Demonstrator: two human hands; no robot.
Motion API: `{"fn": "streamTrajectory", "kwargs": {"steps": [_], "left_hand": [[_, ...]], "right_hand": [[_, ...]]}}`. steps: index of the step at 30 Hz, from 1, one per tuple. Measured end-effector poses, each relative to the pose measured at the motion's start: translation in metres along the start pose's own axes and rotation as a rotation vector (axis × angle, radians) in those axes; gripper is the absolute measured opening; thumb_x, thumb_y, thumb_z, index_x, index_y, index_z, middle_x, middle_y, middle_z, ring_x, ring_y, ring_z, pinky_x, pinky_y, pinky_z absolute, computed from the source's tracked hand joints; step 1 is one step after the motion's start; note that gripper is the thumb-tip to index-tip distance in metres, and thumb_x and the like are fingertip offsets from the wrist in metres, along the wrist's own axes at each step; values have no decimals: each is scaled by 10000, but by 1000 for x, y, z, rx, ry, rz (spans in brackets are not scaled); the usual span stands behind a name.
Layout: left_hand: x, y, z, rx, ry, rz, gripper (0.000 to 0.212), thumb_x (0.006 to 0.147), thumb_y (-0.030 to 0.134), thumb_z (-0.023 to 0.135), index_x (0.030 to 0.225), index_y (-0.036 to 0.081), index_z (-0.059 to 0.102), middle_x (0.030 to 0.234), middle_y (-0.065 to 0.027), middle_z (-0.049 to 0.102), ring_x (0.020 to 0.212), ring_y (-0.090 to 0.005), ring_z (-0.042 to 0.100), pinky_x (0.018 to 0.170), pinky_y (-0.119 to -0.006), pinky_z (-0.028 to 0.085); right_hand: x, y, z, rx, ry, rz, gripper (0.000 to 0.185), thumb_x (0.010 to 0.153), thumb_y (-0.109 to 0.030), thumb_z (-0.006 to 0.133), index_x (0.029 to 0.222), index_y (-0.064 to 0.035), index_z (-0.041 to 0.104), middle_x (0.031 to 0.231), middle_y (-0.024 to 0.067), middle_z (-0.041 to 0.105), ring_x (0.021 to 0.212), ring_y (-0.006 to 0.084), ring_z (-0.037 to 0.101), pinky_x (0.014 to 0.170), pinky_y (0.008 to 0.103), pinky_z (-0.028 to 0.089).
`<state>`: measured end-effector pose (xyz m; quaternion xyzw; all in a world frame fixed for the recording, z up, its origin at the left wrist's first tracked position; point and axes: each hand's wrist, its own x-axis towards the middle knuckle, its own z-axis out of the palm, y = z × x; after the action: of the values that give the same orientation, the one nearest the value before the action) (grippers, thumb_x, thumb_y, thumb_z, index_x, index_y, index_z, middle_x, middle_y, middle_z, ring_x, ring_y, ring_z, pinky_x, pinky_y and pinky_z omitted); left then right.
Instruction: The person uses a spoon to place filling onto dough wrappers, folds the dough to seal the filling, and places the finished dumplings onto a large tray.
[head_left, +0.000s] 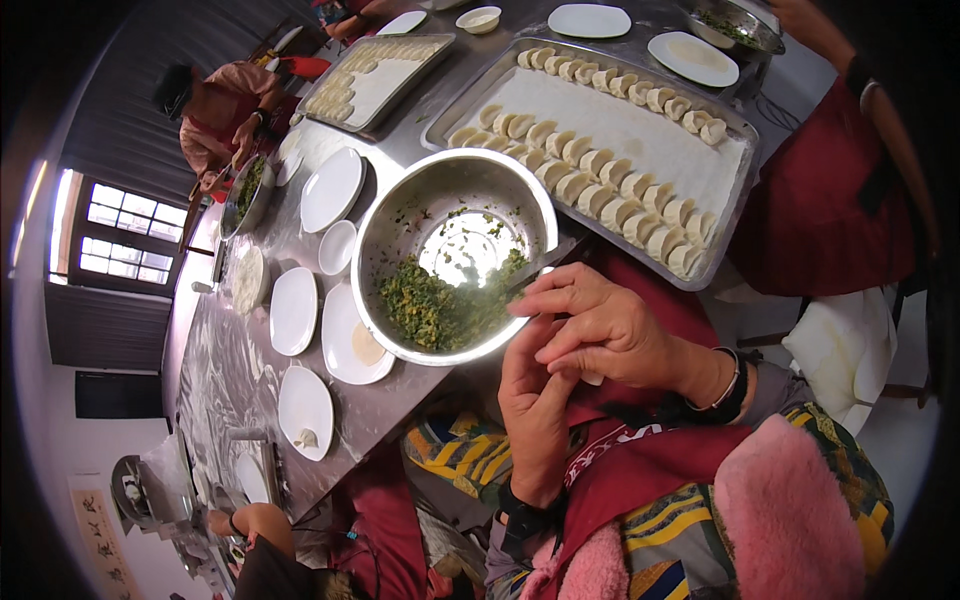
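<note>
My left hand and my right hand meet just below the rim of a steel bowl. Their fingers are pinched together around a small piece of pale dough, mostly hidden behind them. Chopped green and yellow filling lies in the lower part of the bowl, and a flat utensil leans on its right rim. Beyond the bowl, a metal tray holds rows of crescent dumplings. Left of the bowl, one round dough wrapper lies on a white plate.
More white plates stand on the floury steel table, one with a single dumpling. A second dumpling tray stands farther back. Co-workers sit or stand at the far left, lower left and right.
</note>
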<state>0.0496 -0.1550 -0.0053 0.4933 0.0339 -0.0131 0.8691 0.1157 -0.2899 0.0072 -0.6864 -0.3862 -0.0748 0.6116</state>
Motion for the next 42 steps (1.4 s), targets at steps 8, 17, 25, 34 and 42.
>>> {"fn": "streamTrajectory", "kwargs": {"steps": [8,17,25,34,42], "left_hand": [[2,6,15,-21,-44,-33,334,814,-37,605,1131,1,507,1092,-84,568,978,-160,573,857,-273,473],[4,8,25,-47,-22,44,324,805,-50,625,1092,16,488,1038,-70,573,943,-135,573,832,-260,476],[8,-8,12,-188,-45,13,363,803,-44,632,1103,31,443,990,-75,586,912,-136,594,826,-257,483],[7,-5,20,-273,-38,20,477,808,-16,630,1224,42,403,1121,-129,564,1007,-216,584,861,-310,480],[5,-4,16,-320,-145,-77,614,905,274,551,1390,23,270,1280,-120,465,1163,-228,479,989,-368,387]], "right_hand": [[-13,6,-12,177,13,75,215,740,-61,675,953,-80,700,1303,133,502,1162,251,487,969,345,367],[-8,-15,-13,429,60,305,153,769,-37,671,921,-39,693,1262,146,529,1152,211,497,977,335,383],[-15,1,-12,228,84,124,236,771,-56,685,1007,-46,672,1288,131,514,1133,196,522,911,292,435],[-26,5,-2,211,175,205,396,828,-147,641,1198,-34,552,1318,155,475,1197,265,473,975,349,382],[-23,4,1,-81,174,74,286,868,-133,567,1138,-40,580,1287,173,484,1148,324,474,952,382,387]]}}
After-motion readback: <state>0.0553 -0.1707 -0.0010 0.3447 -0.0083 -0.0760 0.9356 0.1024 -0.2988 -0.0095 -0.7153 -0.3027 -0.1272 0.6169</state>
